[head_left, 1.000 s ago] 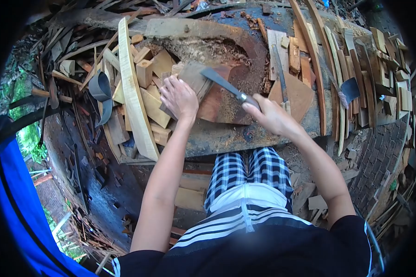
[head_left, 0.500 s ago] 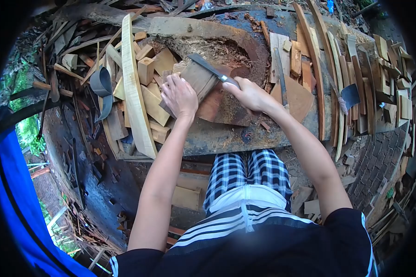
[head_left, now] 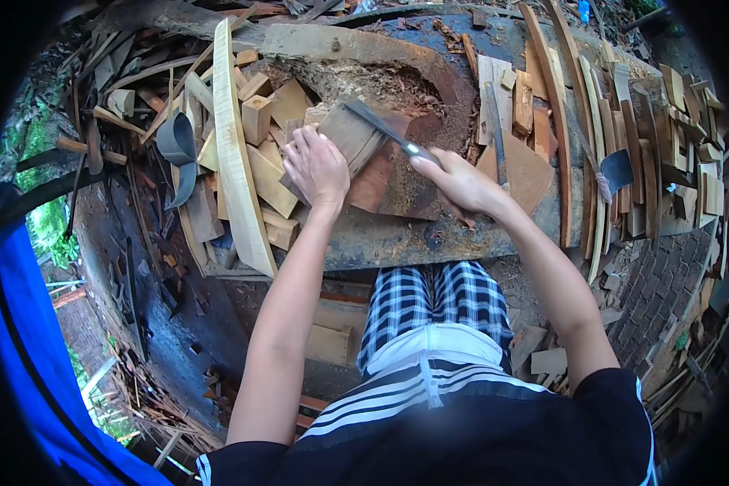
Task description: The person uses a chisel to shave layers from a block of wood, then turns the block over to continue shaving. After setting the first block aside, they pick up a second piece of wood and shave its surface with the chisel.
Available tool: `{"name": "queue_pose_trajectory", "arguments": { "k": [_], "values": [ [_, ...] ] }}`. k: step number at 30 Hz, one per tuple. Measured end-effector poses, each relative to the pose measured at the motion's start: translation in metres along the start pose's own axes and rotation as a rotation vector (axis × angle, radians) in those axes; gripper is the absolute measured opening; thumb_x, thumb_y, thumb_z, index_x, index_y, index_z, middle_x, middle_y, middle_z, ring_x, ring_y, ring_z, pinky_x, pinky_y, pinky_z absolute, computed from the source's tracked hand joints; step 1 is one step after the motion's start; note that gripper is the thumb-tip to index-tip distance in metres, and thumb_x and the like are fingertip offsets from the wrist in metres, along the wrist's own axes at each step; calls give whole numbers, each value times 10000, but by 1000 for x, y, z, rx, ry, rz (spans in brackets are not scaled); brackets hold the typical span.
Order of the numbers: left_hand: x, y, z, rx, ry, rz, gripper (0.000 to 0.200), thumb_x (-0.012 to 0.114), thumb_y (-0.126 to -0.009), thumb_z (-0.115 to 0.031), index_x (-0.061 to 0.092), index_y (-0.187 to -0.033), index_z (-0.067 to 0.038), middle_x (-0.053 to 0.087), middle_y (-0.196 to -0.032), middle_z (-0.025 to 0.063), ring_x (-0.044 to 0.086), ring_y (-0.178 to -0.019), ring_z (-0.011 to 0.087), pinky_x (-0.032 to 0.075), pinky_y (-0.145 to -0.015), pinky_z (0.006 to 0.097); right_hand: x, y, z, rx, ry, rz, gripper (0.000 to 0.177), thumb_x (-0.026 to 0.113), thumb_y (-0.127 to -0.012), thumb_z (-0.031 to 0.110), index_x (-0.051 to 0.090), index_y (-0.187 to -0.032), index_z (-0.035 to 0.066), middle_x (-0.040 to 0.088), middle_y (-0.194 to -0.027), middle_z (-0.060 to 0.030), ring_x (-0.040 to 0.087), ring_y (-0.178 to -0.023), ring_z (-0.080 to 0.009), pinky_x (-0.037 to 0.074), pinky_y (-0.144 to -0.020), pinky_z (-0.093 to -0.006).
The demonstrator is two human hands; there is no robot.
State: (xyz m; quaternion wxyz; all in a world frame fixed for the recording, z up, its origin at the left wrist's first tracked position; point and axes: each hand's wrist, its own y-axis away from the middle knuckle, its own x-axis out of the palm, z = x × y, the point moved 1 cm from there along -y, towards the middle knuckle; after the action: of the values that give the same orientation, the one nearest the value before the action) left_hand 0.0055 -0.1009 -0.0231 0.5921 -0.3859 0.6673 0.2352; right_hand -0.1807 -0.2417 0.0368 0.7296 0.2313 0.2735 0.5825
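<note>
My left hand (head_left: 317, 166) is wrapped over the left side of a brownish wood block (head_left: 353, 144), which is tilted on a reddish-brown wooden chopping base (head_left: 393, 190). Closed around the dark handle of a long-bladed knife is my right hand (head_left: 460, 180). The knife (head_left: 378, 123) points up and to the left, its dark blade overlapping the block's upper right edge in this view. Beyond the block lies a hollowed, crumbling stretch of old wood (head_left: 340, 57).
A long curved pale board (head_left: 233, 154) and several wood offcuts (head_left: 267, 180) lie at the left, beside a bent dark metal strip (head_left: 176, 154). On the right are long curved wood strips (head_left: 552, 121), a dark flat blade (head_left: 496, 134) and a dark-bladed tool (head_left: 616, 172).
My right hand and the knife have shifted slightly right and down, bringing the blade's tip over the block's upper edge. My left hand stays on the block with little movement.
</note>
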Motion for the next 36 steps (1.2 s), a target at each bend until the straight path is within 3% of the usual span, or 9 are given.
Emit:
{"name": "queue_pose_trajectory", "arguments": {
  "k": [2, 6, 12, 14, 18, 22, 26, 31, 36],
  "values": [
    [2, -1, -1, -12, -30, 10, 237, 498, -931, -166, 522, -1146, -69, 522, -1142, 103, 483, -1109, 313, 361, -944, 476, -4, 26, -10, 141, 21, 6, 555, 420, -1006, 475, 490, -1113, -65, 529, -582, -67, 543, -378, -167, 435, -378, -341],
    [-2, 0, -2, -16, -35, 19, 234, 493, -932, -169, 528, -1141, -70, 525, -1138, 102, 483, -1108, 312, 362, -943, 471, -8, 7, -19, 4, -83, 70, 528, 412, -1028, 463, 470, -1141, -50, 459, -482, -4, 489, -330, -116, 396, -319, -257],
    [-2, 0, -2, -3, -18, 7, 233, 487, -939, -173, 529, -1143, -69, 529, -1137, 100, 484, -1107, 310, 369, -931, 468, -12, 13, -19, 40, -45, 82, 565, 427, -1015, 487, 462, -1191, -48, 434, -521, 18, 482, -356, -102, 414, -327, -271],
    [0, -2, -1, -5, -37, 8, 233, 487, -940, -174, 529, -1145, -70, 529, -1137, 98, 481, -1110, 310, 368, -934, 468, -16, 32, -28, 89, -1, 39, 545, 411, -1009, 481, 513, -1088, -49, 468, -550, -8, 504, -354, -130, 363, -317, -275],
    [-2, 0, -1, 29, -39, -33, 225, 456, -965, -204, 519, -1130, -65, 537, -1128, 122, 502, -1077, 330, 389, -906, 482, -23, 13, -3, 74, 20, 32, 550, 412, -1008, 463, 519, -1105, -68, 466, -537, -14, 528, -360, -144, 355, -311, -271],
    [1, 0, -1, 56, -29, -60, 229, 452, -966, -205, 520, -1132, -64, 540, -1122, 125, 506, -1068, 331, 391, -903, 481, -27, 18, -6, 42, 108, 47, 580, 400, -1004, 488, 535, -1104, -67, 493, -527, -14, 562, -399, -163, 445, -412, -344],
    [2, 0, 2, 27, -50, -22, 232, 468, -954, -187, 523, -1146, -70, 537, -1131, 113, 499, -1078, 326, 381, -915, 479, -29, 25, -14, 77, 110, 101, 588, 401, -1008, 506, 547, -1075, -60, 522, -520, -29, 553, -387, -162, 461, -441, -343],
    [1, 1, 0, 43, -41, -53, 235, 446, -967, -203, 519, -1140, -62, 541, -1137, 131, 507, -1054, 344, 384, -900, 490, -29, 17, -10, 78, 4, 80, 560, 410, -1020, 467, 504, -1129, -75, 479, -486, -23, 538, -350, -143, 391, -317, -290],
    [3, 0, 2, 35, -60, -32, 241, 440, -969, -205, 516, -1147, -61, 541, -1138, 134, 504, -1058, 345, 382, -907, 498, -29, 26, -23, 150, 44, 100, 579, 435, -1012, 500, 514, -1174, -50, 465, -544, 10, 473, -356, -98, 360, -332, -277]
  ]
}}
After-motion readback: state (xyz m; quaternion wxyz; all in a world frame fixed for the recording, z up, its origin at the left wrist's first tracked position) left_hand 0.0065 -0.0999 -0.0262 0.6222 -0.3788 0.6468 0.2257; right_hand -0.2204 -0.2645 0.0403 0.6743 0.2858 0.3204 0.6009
